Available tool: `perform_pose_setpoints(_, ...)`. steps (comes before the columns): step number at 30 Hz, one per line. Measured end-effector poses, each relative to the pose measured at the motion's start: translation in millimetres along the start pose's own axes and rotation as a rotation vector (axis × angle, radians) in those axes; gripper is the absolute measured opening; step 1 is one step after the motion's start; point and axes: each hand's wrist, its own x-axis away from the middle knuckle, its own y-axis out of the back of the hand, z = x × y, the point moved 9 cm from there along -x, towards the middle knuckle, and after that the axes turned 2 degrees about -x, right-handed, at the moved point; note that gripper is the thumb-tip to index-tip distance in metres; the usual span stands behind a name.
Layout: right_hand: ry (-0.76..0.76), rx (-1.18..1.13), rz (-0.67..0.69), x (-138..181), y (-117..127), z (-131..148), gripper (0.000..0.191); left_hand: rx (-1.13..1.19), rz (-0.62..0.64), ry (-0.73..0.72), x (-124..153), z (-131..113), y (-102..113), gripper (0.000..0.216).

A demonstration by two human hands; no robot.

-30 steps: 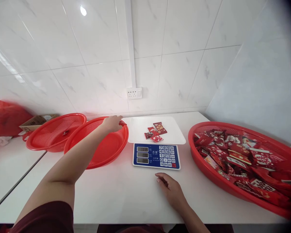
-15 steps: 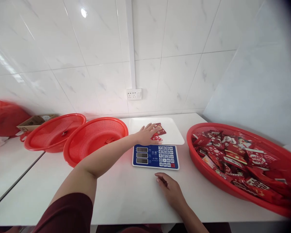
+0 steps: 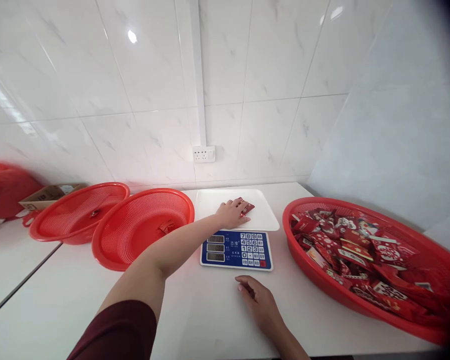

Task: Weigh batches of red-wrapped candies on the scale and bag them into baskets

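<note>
My left hand (image 3: 230, 214) reaches onto the white pan (image 3: 210, 202) of a digital scale, its fingers closed over small red packets (image 3: 248, 206). Part of the packets is hidden beneath the fingers, so I cannot tell how many there are. In front of the pan is the blue keypad panel (image 3: 236, 250), with its displays at the left. My right hand (image 3: 260, 302) rests on the white table just before the panel. Its fingers are loosely bent with the thumb apart, and nothing shows in it.
To the right, a large red basket (image 3: 322, 275) holds many red packets. Two red baskets stand at the left: the nearer one (image 3: 114, 245) has a few red packets inside, the farther one (image 3: 48, 230) a small item. Beyond them are a cardboard box (image 3: 41, 200) and a red bag (image 3: 7, 187).
My left hand's fingers, spread over the packets before, have curled in around them. My right hand stays in front of the scale. The view has shifted slightly.
</note>
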Motion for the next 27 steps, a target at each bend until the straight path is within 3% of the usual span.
perform_pose_setpoints(3,0.005,0.02,-0.001,0,0,0,0.028,-0.018,-0.031,0.016,-4,2,2,0.06)
perform_pose_setpoints(15,-0.002,0.007,-0.01,1,-1,-3,0.026,0.069,-0.146,0.065,-9,22,13,0.03)
perform_pose_setpoints(22,0.014,-0.009,-0.014,0,0,-3,0.026,0.172,-0.342,0.182,13,60,56,0.034)
perform_pose_setpoints(27,0.014,-0.016,-0.007,0,0,-2,0.025,0.175,-0.445,0.279,60,96,90,0.033)
